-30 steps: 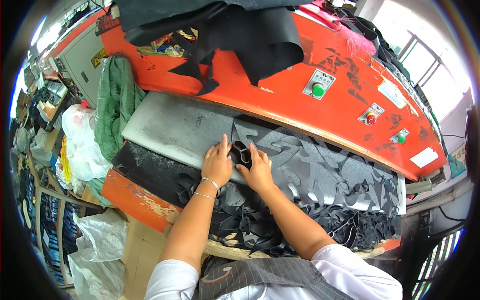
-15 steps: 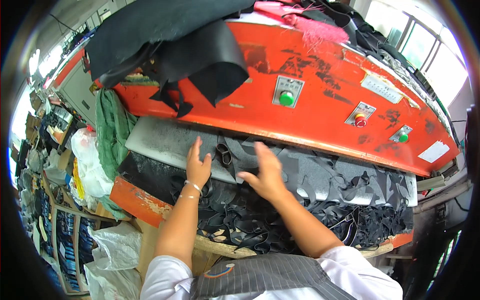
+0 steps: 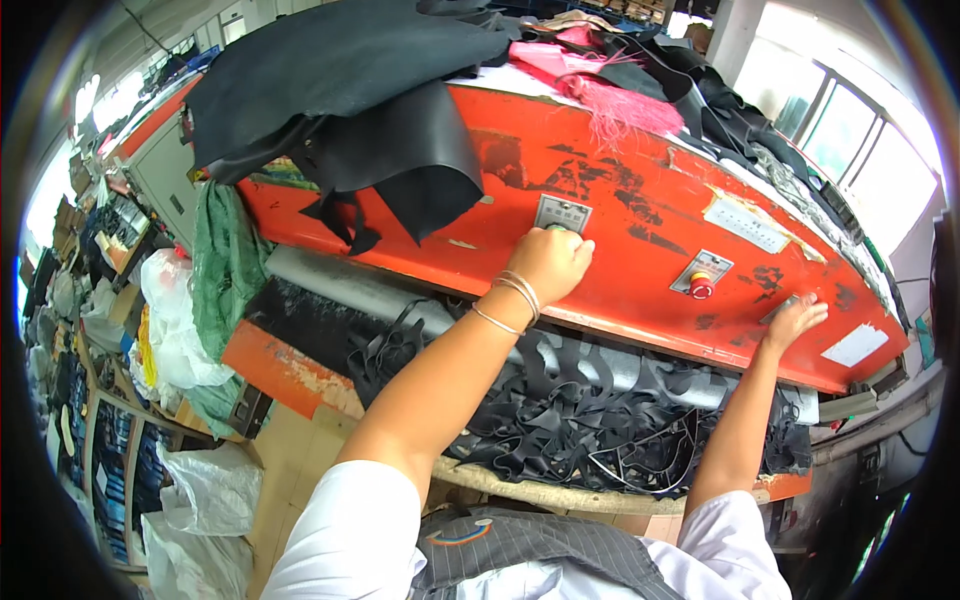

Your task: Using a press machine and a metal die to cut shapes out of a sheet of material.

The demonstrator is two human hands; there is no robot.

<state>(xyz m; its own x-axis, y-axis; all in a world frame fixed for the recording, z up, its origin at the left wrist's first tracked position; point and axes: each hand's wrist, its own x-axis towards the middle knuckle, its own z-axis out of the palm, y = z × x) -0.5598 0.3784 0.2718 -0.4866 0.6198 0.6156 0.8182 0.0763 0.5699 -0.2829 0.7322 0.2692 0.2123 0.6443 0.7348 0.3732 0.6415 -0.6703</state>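
Observation:
My left hand is closed and presses against the left metal button plate on the front of a red press. It covers nearly all of the green button there. My right hand lies with outstretched fingers over the right button plate, hiding the button. Under the press's lower edge shows a strip of pale cutting board. Black leather-like scraps are heaped along its near side.
A red-capped button sits between my hands. Large black sheets drape over the press top, beside frayed pink material. At left hang a green sack and white plastic bags. Wooden shelving stands at lower left.
Both hands have risen from above the board to the press's front buttons. My left hand has closed. Less of the board shows below the press edge, and the black ring-shaped piece on it is out of sight.

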